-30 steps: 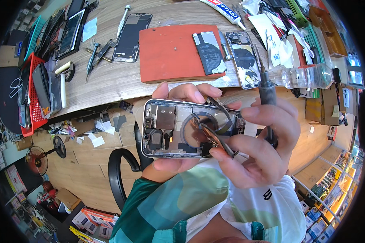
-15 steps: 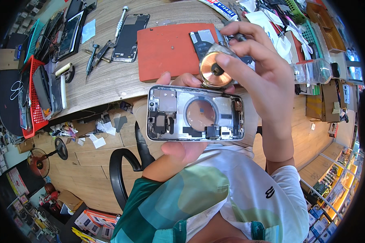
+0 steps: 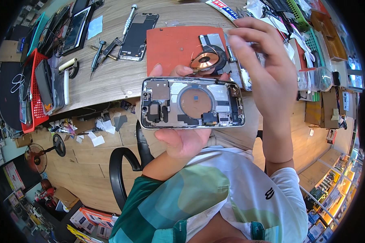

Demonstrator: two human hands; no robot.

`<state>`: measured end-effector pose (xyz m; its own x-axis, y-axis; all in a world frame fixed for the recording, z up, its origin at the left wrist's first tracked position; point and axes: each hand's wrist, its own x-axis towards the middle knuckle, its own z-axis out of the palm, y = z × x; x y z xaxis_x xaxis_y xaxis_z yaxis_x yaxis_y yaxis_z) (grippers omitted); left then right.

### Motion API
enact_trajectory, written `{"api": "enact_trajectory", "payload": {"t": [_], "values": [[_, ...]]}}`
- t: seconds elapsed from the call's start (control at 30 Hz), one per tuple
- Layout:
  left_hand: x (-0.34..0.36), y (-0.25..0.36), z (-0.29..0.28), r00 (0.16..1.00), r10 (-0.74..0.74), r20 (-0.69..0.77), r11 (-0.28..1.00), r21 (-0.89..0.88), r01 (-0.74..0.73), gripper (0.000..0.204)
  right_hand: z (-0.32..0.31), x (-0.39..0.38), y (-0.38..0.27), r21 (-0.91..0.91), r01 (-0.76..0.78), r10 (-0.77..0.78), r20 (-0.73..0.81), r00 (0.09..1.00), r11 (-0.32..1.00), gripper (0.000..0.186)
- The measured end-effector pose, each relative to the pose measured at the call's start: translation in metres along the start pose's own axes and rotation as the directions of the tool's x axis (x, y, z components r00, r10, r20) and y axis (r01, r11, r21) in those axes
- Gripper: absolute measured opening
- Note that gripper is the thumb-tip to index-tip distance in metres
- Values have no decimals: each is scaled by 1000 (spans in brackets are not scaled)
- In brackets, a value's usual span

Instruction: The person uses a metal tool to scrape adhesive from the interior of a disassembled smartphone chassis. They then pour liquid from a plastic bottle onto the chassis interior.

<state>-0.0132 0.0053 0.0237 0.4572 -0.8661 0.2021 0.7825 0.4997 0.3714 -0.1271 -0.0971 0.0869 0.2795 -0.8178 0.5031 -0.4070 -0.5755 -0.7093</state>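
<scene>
My left hand [image 3: 184, 141] grips an opened phone housing [image 3: 174, 99] from below, thumb at the near edge and fingertips showing past the far edge. Its bare inside faces up, with a round ring in the middle. Just beyond the housing, a copper charging coil [image 3: 205, 60] on a dark backing tilts over the red mat [image 3: 164, 48]. The left fingertips are close to the coil; whether they touch it I cannot tell. My right hand [image 3: 267, 73] is raised to the right of the coil, fingers apart, holding nothing.
A dark phone screen [image 3: 138, 37] and a screwdriver [image 3: 96, 58] lie left of the mat. A flat battery-like part [image 3: 211, 39] rests on the mat behind the coil. A red basket [image 3: 38, 91] stands at the table's left; a glue tube [image 3: 223, 9] lies at the back.
My right hand has let go of the copper coil and opened, lifting away from it. The coil now tilts over the mat. The housing has shifted slightly toward the table and left.
</scene>
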Motion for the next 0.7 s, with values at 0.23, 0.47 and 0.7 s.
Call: {"api": "enact_trajectory", "payload": {"t": [0.23, 0.47, 0.7], "values": [[3, -2, -8, 995, 59, 79, 998, 11, -60, 113, -32, -41, -47, 42, 137, -136, -22, 990, 990, 22], [-1, -5, -3, 996, 80, 30, 994, 72, -82, 121, -25, -59, -58, 58, 226, -232, 139, 963, 972, 28], [1, -6, 6, 988, 154, -25, 982, 115, -151, 127, -14, -56, -64, -45, 313, -301, 174, 938, 949, 31]]}}
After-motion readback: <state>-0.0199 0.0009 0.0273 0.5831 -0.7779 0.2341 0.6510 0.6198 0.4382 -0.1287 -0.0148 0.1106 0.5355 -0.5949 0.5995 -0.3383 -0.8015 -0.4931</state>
